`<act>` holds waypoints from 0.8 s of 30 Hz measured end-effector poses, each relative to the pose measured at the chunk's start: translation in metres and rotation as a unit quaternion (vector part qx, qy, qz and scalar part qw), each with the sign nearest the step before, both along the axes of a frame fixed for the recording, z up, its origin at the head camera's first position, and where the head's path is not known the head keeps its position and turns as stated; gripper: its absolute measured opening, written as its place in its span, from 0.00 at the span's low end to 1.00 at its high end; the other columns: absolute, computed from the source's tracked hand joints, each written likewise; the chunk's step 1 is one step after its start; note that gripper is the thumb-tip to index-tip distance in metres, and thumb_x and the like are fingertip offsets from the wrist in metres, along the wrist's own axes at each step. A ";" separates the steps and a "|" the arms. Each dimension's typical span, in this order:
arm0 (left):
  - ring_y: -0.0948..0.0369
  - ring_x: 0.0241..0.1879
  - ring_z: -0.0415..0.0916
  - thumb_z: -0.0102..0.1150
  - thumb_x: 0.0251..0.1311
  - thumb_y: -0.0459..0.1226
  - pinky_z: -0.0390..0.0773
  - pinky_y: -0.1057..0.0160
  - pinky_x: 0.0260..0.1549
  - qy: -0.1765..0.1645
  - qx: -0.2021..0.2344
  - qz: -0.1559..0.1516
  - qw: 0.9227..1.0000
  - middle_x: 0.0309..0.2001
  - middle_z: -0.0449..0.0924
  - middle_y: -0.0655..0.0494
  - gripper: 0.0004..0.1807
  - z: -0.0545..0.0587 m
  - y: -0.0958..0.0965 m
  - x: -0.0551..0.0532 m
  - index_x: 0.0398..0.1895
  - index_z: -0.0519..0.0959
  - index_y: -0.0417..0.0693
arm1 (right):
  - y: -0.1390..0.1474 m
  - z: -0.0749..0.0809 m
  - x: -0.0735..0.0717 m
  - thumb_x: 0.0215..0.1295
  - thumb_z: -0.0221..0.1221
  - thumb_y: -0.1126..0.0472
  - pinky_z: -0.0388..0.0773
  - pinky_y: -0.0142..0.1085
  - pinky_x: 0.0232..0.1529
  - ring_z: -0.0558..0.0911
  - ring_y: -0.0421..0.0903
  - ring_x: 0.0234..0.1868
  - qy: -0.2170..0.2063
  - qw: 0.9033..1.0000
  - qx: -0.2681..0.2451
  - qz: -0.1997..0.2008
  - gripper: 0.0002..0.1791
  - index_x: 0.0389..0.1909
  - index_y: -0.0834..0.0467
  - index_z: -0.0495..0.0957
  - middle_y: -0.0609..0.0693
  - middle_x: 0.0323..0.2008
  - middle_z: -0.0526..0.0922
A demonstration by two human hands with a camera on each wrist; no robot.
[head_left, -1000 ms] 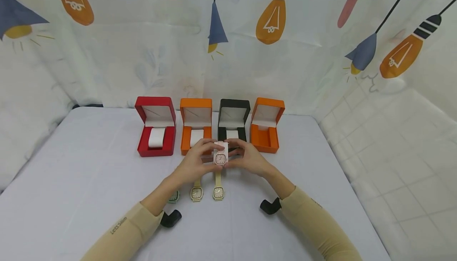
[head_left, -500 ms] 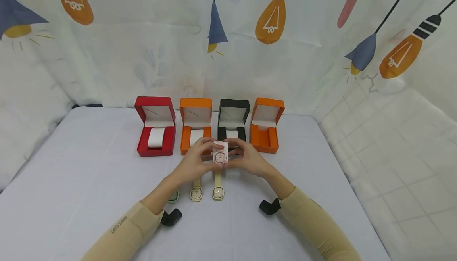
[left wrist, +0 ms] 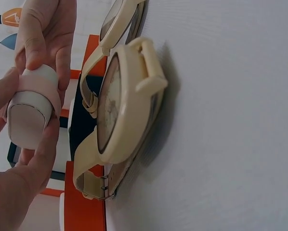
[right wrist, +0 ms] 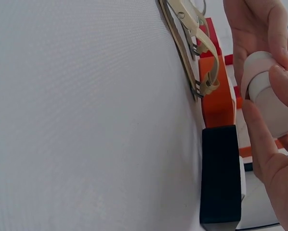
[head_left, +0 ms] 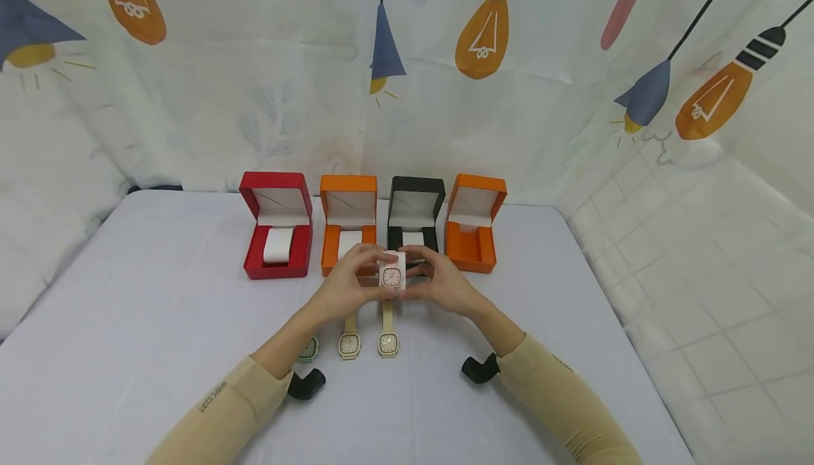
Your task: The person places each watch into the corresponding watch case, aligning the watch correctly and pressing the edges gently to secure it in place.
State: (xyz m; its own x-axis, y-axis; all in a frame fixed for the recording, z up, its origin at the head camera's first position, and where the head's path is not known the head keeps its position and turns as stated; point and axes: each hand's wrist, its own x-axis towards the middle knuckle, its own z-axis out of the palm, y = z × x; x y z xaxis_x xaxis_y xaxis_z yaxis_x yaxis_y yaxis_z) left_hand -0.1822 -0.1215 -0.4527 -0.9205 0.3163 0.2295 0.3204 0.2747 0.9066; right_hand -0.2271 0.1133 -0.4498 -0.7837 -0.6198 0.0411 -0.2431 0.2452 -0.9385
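Note:
A pink watch (head_left: 391, 278) with a square-ish dial is wrapped round a white watch cushion (left wrist: 26, 127). My left hand (head_left: 346, 285) grips the cushion from the left, and my right hand (head_left: 445, 285) holds its other side, fingers and thumb around it. In the right wrist view, the pink strap (right wrist: 254, 70) circles the cushion between the fingertips. Below the hands on the table lie two cream watches (head_left: 349, 345), faces up. A green watch (head_left: 309, 350) lies left of them, partly hidden by my left forearm.
Along the back stand a red box (head_left: 254, 260), an orange box (head_left: 331, 253), a black box (head_left: 395, 239) and another orange box (head_left: 486, 249), lids up. White cushions sit in the first three; the rightmost has none. A white cloth (head_left: 159, 295) covers the table.
Both hands stay nearly in place around the cushion. The pink watch's dial has shifted very slightly upward in the head view. Boxes and other watches have not moved.

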 end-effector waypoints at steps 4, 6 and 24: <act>0.48 0.57 0.75 0.77 0.56 0.34 0.81 0.54 0.55 -0.013 0.002 0.002 1.000 0.60 0.71 0.55 0.27 0.000 0.000 -0.001 0.60 0.81 0.53 | 0.000 -0.001 0.000 0.56 0.76 0.66 0.84 0.40 0.51 0.82 0.51 0.54 -0.001 1.000 -0.003 0.000 0.43 0.72 0.53 0.69 0.53 0.62 0.74; 0.47 0.57 0.75 0.77 0.56 0.35 0.81 0.53 0.55 -0.017 0.002 0.001 1.000 0.61 0.71 0.56 0.27 0.000 0.000 -0.001 0.60 0.81 0.53 | 0.000 -0.001 0.000 0.56 0.76 0.67 0.84 0.40 0.51 0.82 0.51 0.54 -0.001 1.000 -0.003 0.001 0.42 0.72 0.53 0.69 0.53 0.62 0.74; 0.49 0.50 0.78 0.78 0.57 0.40 0.84 0.55 0.47 -0.058 -0.013 0.010 0.998 0.55 0.78 0.55 0.29 0.003 -0.003 -0.004 0.62 0.79 0.58 | -0.004 -0.003 0.004 0.54 0.76 0.70 0.84 0.38 0.50 0.81 0.50 0.55 0.011 1.000 -0.004 -0.009 0.44 0.72 0.55 0.68 0.50 0.68 0.71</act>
